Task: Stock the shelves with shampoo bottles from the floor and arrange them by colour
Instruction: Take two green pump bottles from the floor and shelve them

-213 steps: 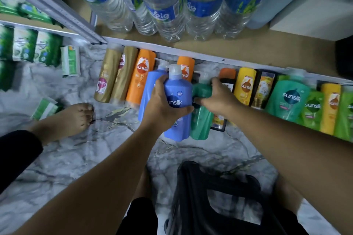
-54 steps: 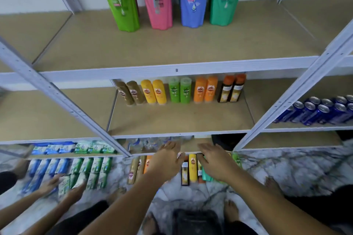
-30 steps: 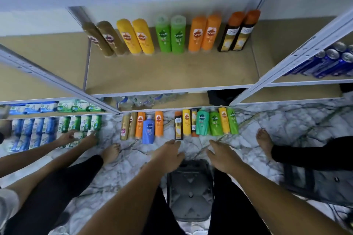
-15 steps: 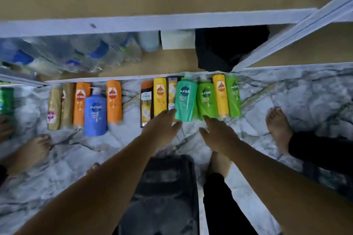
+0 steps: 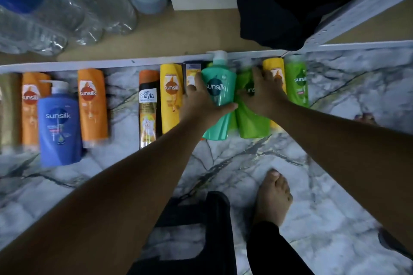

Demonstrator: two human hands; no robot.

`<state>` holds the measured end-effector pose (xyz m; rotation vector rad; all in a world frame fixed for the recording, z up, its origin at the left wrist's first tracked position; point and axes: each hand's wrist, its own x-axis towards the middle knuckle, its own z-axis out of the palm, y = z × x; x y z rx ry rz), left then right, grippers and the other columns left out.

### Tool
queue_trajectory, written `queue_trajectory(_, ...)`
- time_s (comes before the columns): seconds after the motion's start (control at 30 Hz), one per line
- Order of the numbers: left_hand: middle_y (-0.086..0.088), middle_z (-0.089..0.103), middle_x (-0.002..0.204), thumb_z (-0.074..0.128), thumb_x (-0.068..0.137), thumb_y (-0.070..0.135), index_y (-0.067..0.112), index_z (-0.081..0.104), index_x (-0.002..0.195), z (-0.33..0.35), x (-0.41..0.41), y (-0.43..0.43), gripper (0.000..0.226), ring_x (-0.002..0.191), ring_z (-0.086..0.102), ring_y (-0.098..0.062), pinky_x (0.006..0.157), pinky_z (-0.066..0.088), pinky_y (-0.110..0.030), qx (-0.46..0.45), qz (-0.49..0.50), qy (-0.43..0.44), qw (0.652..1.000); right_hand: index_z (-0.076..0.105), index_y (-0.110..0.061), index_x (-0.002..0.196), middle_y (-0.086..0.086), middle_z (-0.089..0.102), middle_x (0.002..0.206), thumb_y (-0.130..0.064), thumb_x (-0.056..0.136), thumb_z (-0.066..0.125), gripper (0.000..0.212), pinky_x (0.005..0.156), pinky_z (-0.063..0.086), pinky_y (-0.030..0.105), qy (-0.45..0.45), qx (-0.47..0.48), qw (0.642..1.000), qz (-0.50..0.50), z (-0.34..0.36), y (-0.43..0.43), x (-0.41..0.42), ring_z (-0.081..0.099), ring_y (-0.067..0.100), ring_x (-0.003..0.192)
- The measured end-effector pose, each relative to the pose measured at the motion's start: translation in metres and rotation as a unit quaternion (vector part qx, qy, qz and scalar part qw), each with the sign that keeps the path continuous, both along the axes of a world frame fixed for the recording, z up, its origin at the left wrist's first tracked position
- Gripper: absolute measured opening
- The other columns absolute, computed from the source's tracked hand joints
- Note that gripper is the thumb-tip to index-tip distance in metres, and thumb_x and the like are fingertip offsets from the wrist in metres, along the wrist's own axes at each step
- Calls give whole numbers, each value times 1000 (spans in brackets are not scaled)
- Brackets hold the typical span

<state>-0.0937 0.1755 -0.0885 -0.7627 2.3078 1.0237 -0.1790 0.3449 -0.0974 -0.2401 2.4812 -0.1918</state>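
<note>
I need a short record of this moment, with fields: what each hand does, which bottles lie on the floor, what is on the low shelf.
left hand: grips the teal pump bottle
right hand: lies on the green bottle; grip unclear
floor: also blue pump bottle, orange bottles, yellow bottles, dark bottle
low shelf: water bottles

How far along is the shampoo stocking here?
Done: cannot be judged; no stocked shampoo shelf is in view, only water bottles on the bottom shelf. In hand: the left hand grips the teal pump bottle, and the right hand holds the green bottle beside it. Left: the blue bottle, orange bottle, yellow bottle and others lie on the floor.
</note>
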Motion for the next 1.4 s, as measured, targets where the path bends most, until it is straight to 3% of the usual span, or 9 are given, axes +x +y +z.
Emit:
queue_trajectory(0.2,-6,53,120,83,52,67,22,30,139,2,7,-2,111,105,61,-32,85,58,-48,-1,40,-9,999,13,-14,158,27,12,158,-65,67,82,126,113,32,48,-80,59,995,-27,2,-6,-1,20,48,144)
queue_trajectory(0.3,-5,50,127,80,46,69,22,24,144,8,28,-2,122,103,62,-32,81,59,-49,10,52,-18,998,31,-11,150,22,18,153,-64,69,81,109,104,41,44,-103,58,992,-53,5,0,26,31,47,137)
queue_trajectory(0.4,-2,47,127,85,48,59,25,28,132,13,54,0,107,96,63,-28,77,60,-48,25,54,-7,998,38,-15,143,19,38,144,-60,70,83,96,99,48,45,-129,-8,986,-102,-4,13,62,44,42,128)
queue_trajectory(0.53,3,47,122,89,50,52,28,28,132,16,87,-1,105,95,62,-23,77,59,-46,38,31,15,999,49,-12,125,-2,62,107,-40,62,94,82,78,54,36,-112,-117,970,-181,-5,27,98,64,24,98)
queue_trajectory(0.7,5,61,112,88,51,53,34,25,134,44,122,-16,106,93,66,-22,77,60,-47,60,47,-2,997,48,-29,127,2,58,117,-69,44,87,100,83,58,43,-100,-133,966,-197,26,34,132,63,21,100)
queue_trajectory(0.87,8,63,113,91,51,48,38,25,136,127,148,-40,108,92,68,-22,76,60,-46,84,41,19,995,48,-22,131,-1,44,116,-33,64,93,82,88,41,28,-31,-181,965,-185,134,16,159,49,14,103)
queue_trajectory(1.07,13,56,132,95,50,45,57,14,140,300,152,-85,122,111,61,-16,94,54,-37,72,13,99,992,51,-31,131,-8,57,122,-36,65,94,79,91,47,28,6,-275,944,-185,308,-31,168,57,11,111)
queue_trajectory(1.17,16,54,135,97,49,46,66,8,129,395,148,-112,121,116,57,-11,91,46,-25,30,6,154,988,52,-37,129,-17,62,120,-36,66,93,75,87,48,18,24,-324,932,-163,406,-64,166,59,2,110)
queue_trajectory(1.4,23,53,127,96,51,51,70,11,126,592,144,-176,114,115,56,-10,91,51,-36,-23,1,294,956,57,-49,121,-28,62,120,-38,66,91,66,93,47,18,116,-421,893,-113,608,-125,161,57,-7,112)
